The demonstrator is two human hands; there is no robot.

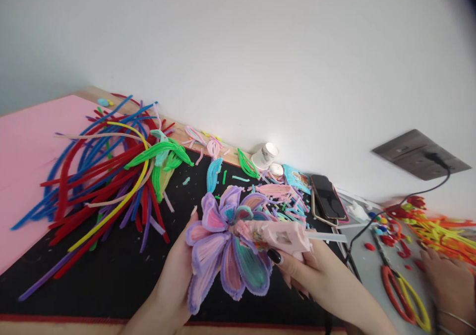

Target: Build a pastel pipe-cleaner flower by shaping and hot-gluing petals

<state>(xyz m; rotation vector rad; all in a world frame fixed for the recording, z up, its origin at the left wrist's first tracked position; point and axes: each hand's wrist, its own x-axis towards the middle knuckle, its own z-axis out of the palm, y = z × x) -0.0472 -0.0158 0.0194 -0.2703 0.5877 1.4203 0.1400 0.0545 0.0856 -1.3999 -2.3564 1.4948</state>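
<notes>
My left hand (174,270) is closed around the left side of a pipe-cleaner flower (211,253) with pink, lilac and teal petals edged in purple. Fingers wrapped round its body, my right hand (308,270) grips a pale pink glue gun (286,236). A whitish glue stick (327,237) juts from the back of the gun. The gun's nozzle end is at the flower's centre; the tip itself is hidden among the petals. Both are held above a black mat (148,280).
Loose pipe cleaners (107,176) lie heaped at left, partly over pink paper (22,151). Along the wall stand cut pieces (286,206), a paper cup (265,155) and a phone (327,198). Scissors (397,290) and another person's hand (448,275) are at right. A black cord (386,211) runs to an outlet (420,154).
</notes>
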